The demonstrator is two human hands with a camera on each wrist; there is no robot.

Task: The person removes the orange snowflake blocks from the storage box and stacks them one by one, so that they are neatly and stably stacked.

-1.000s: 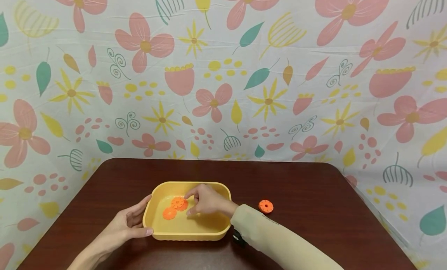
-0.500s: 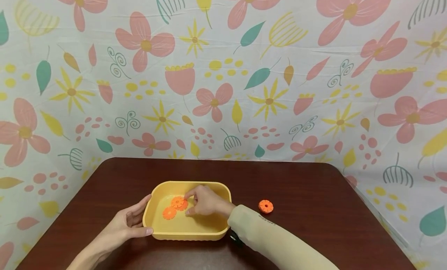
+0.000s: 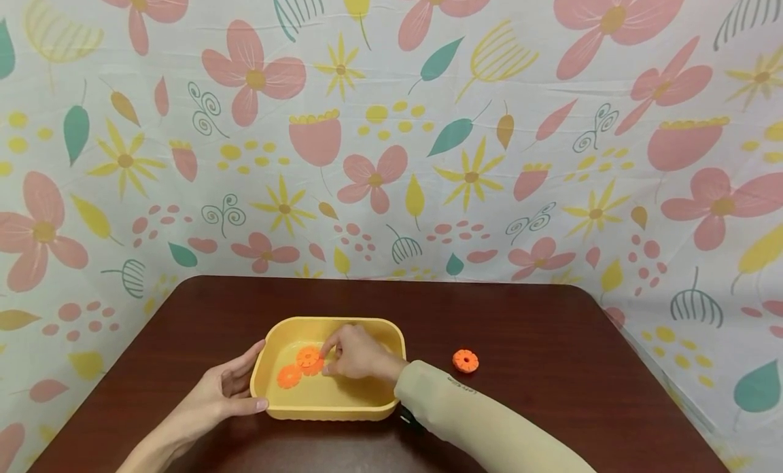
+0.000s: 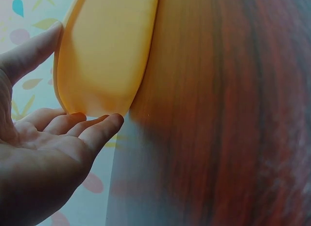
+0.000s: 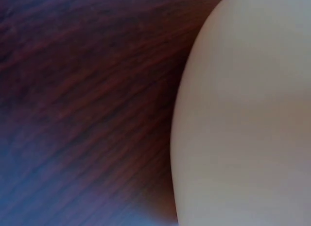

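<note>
A yellow rectangular box (image 3: 333, 414) stands on the dark wooden table. My left hand (image 3: 214, 398) holds its left end, thumb at the near corner and fingers toward the far one; the left wrist view shows fingertips against the box wall (image 4: 104, 56). Inside lie orange notched discs: one flat (image 3: 289, 376), and others overlapping (image 3: 308, 356) beside it. My right hand (image 3: 357, 354) reaches over the right rim, its index finger and thumb at the right edge of the overlapping discs, seemingly pinching the lower one. In the right wrist view that hand is hidden; only box wall (image 5: 243, 109) and table show.
More orange notched discs, apparently stacked (image 3: 466, 361), sit on the table (image 3: 538, 364) right of the box. A black device (image 3: 408, 416) shows under the right sleeve (image 3: 465, 408). A flower-print cloth (image 3: 391, 208) hangs behind the table.
My right hand has shifted slightly left inside the box. The flat disc has slid left, and the overlapping discs have moved a little left too. The left hand stays at the box's end.
</note>
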